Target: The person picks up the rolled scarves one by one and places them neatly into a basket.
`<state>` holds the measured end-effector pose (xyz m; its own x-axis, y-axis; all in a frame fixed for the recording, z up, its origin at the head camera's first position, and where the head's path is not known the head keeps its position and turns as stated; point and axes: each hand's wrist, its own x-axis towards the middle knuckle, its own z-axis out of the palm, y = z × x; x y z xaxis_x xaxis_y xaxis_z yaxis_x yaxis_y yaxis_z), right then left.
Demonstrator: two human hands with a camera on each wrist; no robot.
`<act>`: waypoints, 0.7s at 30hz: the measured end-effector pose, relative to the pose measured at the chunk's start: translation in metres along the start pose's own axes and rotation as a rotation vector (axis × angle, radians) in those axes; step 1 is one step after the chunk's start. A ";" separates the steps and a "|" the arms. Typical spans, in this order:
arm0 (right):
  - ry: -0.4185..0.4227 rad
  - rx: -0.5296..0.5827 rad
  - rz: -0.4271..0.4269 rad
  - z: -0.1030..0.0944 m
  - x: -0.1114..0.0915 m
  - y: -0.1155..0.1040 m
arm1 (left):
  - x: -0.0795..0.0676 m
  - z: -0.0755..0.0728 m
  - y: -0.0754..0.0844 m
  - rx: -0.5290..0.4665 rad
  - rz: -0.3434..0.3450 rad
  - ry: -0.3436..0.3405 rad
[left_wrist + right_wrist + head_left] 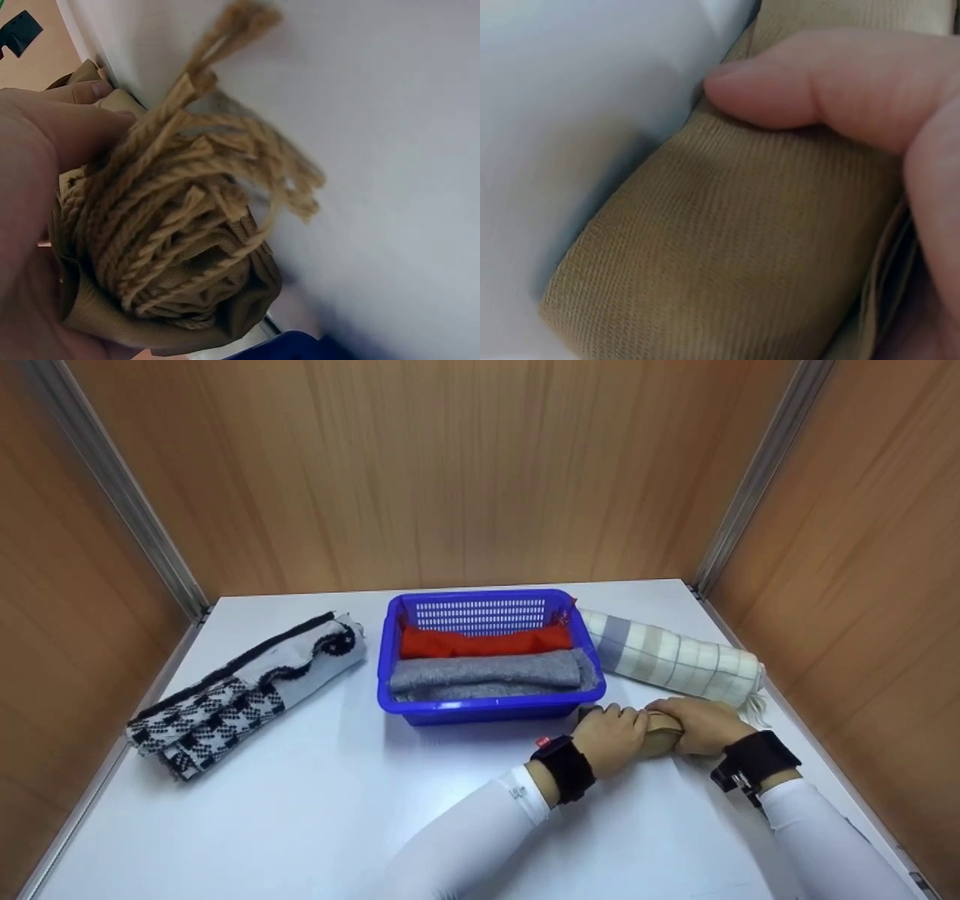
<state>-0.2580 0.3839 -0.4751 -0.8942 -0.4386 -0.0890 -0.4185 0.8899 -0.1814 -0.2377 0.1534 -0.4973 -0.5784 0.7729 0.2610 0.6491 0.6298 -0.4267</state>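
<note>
A rolled tan-brown scarf (660,735) lies crosswise at the front right of the blue basket, held at both ends. My left hand (611,741) grips its left part; in the left wrist view the thumb and fingers wrap the roll, and a twisted fringe (165,225) spills from its end. With the right hand (709,727) I hold the other part, the thumb (780,82) laid across the ribbed fabric in the right wrist view. Palms and most fingertips are hidden behind the roll.
A blue plastic basket (487,709) holds a red folded cloth (487,643) and a grey one (487,670). To its right lies a cream checked scarf roll (675,656); to its left, a black-and-white patterned one (247,690). Wooden panels (465,472) enclose the white table (300,817).
</note>
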 end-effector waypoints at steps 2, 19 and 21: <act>-0.010 0.021 0.008 0.001 0.000 0.000 | -0.002 -0.003 0.000 0.006 0.015 0.006; 0.001 -0.006 0.022 -0.003 -0.003 0.008 | 0.001 -0.002 0.004 -0.077 -0.020 -0.142; -0.002 -0.001 0.031 -0.002 -0.003 0.007 | 0.001 0.001 0.005 -0.101 -0.029 -0.144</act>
<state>-0.2586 0.3922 -0.4738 -0.9064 -0.4112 -0.0966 -0.3907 0.9031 -0.1781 -0.2355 0.1570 -0.5000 -0.6575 0.7399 0.1425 0.6732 0.6618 -0.3299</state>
